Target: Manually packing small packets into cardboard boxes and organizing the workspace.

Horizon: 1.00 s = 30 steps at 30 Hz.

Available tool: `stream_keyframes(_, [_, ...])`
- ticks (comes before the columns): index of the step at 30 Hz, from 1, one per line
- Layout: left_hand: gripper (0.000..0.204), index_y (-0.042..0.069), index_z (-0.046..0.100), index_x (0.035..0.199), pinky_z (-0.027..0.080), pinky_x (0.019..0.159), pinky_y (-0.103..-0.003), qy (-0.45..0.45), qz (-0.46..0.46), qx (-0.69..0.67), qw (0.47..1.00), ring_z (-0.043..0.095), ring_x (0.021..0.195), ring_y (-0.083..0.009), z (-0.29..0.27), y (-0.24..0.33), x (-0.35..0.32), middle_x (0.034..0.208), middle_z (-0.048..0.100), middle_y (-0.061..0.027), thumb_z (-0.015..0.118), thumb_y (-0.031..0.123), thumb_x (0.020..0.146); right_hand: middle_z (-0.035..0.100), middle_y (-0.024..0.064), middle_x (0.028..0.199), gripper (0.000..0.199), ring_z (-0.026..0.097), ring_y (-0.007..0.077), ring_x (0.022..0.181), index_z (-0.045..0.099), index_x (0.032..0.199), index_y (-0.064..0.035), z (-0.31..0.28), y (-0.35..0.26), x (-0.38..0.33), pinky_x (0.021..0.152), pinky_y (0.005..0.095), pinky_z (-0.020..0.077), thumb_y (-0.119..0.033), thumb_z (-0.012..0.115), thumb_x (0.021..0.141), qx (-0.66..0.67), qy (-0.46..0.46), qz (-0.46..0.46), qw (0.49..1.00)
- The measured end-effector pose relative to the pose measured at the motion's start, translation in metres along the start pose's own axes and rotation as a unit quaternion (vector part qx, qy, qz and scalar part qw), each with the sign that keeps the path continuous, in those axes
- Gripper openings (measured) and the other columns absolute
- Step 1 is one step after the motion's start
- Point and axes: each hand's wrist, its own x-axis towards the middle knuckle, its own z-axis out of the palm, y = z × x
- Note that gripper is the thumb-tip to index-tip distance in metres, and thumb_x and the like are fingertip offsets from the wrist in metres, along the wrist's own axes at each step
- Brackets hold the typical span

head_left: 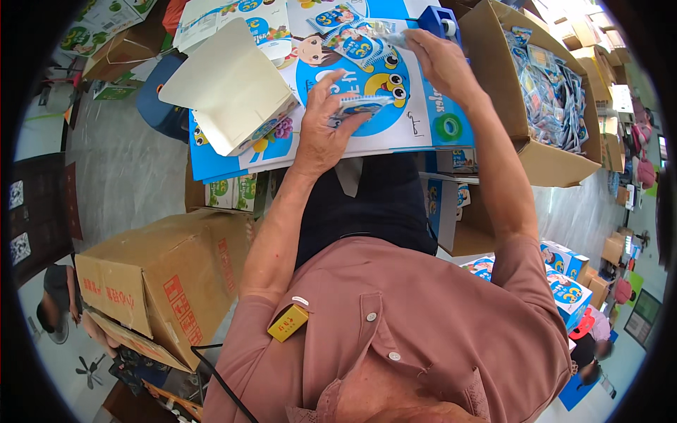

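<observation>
My left hand (pixel 321 137) is closed around several small sachets (pixel 363 107) above the front of the printed table (pixel 416 137). At the far side, my right hand (pixel 448 67) pinches the end of a shiny sachet (pixel 395 38). Loose blue-and-white sachets (pixel 352 44) lie in a heap just left of that hand. An open carton (pixel 247 106), with its white flap raised, stands to the left of my left hand. The angle hides how many sachets the left hand holds.
A brown cardboard box (pixel 518 92) full of sachets stands right of the table. A green tape roll (pixel 448 127) lies near the table's front right corner. Behind my right hand sits a blue tape dispenser (pixel 444 27). A large cardboard box (pixel 169 275) occupies the lower left.
</observation>
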Motion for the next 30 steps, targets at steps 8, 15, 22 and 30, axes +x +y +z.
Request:
stream_keyframes(8, [0.051, 0.004, 0.055, 0.134, 0.052, 0.100, -0.039, -0.104, -0.100, -0.115, 0.983, 0.061, 0.124, -0.0320, 0.011, -0.008, -0.008, 0.137, 0.057, -0.0186, 0.079, 0.006, 0.089, 0.073, 0.0185, 0.098, 0.038, 0.072, 0.0297, 0.086, 0.067, 0.127, -0.0039, -0.023, -0.073, 0.002, 0.073, 0.0372, 0.0557, -0.033, 0.060, 0.105, 0.211, -0.170, -0.029, 0.962])
stream_keyframes(15, [0.070, 0.004, 0.038, 0.146, 0.053, 0.099, -0.040, -0.026, -0.066, -0.068, 0.995, 0.062, 0.123, -0.0328, 0.018, -0.006, -0.015, 0.134, 0.057, -0.0218, 0.078, 0.002, 0.089, 0.060, 0.0087, 0.081, 0.054, 0.059, 0.0173, 0.080, 0.058, 0.138, -0.0050, 0.036, -0.090, -0.002, 0.082, 0.0350, 0.0519, -0.046, 0.052, 0.103, 0.323, -0.077, 0.016, 0.943])
stream_keyframes(22, [0.067, 0.004, 0.043, 0.142, 0.053, 0.097, -0.041, 0.022, -0.116, -0.106, 0.987, 0.063, 0.119, -0.0323, 0.016, -0.008, -0.022, 0.128, 0.058, -0.0197, 0.080, 0.002, 0.086, 0.067, 0.0175, 0.108, 0.078, 0.069, 0.0264, 0.101, 0.061, 0.133, 0.0045, 0.042, -0.052, 0.029, 0.088, 0.0374, 0.0560, -0.061, 0.067, 0.092, 0.299, -0.012, 0.206, 0.932])
stream_keyframes(30, [0.067, 0.005, 0.045, 0.141, 0.054, 0.098, -0.036, 0.017, -0.088, -0.044, 0.995, 0.064, 0.118, -0.0269, 0.010, -0.020, -0.020, 0.132, 0.058, -0.0184, 0.082, 0.002, 0.085, 0.070, 0.0245, 0.117, 0.079, 0.072, 0.0310, 0.106, 0.068, 0.121, 0.0074, 0.068, -0.029, 0.082, 0.087, 0.0382, 0.0588, -0.056, 0.085, 0.075, -0.055, -0.064, 0.230, 0.970])
